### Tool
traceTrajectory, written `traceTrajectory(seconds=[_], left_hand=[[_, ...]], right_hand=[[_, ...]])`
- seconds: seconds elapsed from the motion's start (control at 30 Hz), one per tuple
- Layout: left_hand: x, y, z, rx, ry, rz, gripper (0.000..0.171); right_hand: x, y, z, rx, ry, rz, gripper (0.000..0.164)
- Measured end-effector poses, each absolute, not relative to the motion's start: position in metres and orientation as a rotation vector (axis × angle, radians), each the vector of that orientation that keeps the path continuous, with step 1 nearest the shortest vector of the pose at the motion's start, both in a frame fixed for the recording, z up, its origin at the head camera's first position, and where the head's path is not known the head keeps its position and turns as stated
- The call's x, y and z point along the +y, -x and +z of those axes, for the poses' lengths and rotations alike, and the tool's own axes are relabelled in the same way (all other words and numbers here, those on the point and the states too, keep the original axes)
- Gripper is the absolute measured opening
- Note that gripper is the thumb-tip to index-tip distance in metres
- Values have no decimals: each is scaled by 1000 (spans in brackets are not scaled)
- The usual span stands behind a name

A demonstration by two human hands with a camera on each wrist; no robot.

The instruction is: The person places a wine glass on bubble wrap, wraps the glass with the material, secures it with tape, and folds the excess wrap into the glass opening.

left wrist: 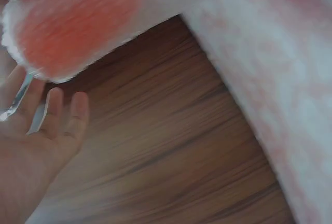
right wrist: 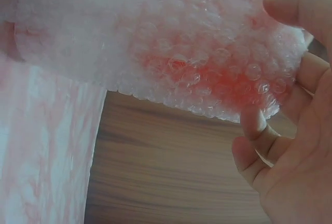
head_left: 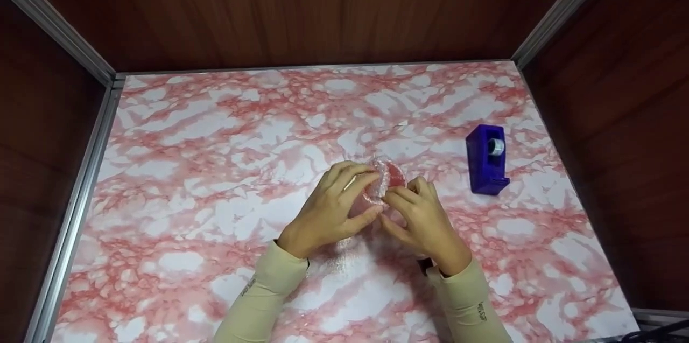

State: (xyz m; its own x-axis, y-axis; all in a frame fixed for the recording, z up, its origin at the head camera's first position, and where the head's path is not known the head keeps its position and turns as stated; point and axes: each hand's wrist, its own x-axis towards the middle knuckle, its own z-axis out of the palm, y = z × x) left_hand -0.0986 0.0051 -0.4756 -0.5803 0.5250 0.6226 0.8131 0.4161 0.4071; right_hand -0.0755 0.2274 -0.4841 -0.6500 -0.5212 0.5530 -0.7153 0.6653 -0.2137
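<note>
A red object wrapped in clear bubble wrap (head_left: 384, 176) stands at the middle of the table between both hands, its wrapped end facing up. On its left side my left hand (head_left: 329, 208) holds the wrap's rim with thumb and curved fingers. From the right, my right hand (head_left: 428, 222) pinches the near edge of the wrap, thumb close to the left thumb. Red shows through the bubbles (right wrist: 207, 66) in the right wrist view. A narrow shiny strip (left wrist: 19, 97) crosses the left fingers in the left wrist view.
A purple tape dispenser (head_left: 486, 162) with a roll of clear tape (head_left: 496, 147) stands to the right of the hands. The red-and-white marbled table (head_left: 215, 133) is bounded by dark wood panels (head_left: 301, 9) and metal rails (head_left: 81, 203).
</note>
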Motion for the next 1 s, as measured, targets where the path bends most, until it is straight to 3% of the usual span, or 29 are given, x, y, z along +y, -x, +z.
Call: traceTrajectory(seconds=[0.4,1.0], left_hand=[[14,99,-477,-2401,1049,-707,49],[15,107,-492,-2396,1007,-659,42]], right_hand=[[226,75,-484,-2427,-994,602,19],[238,74,-477,-2420,-1036,755,40]])
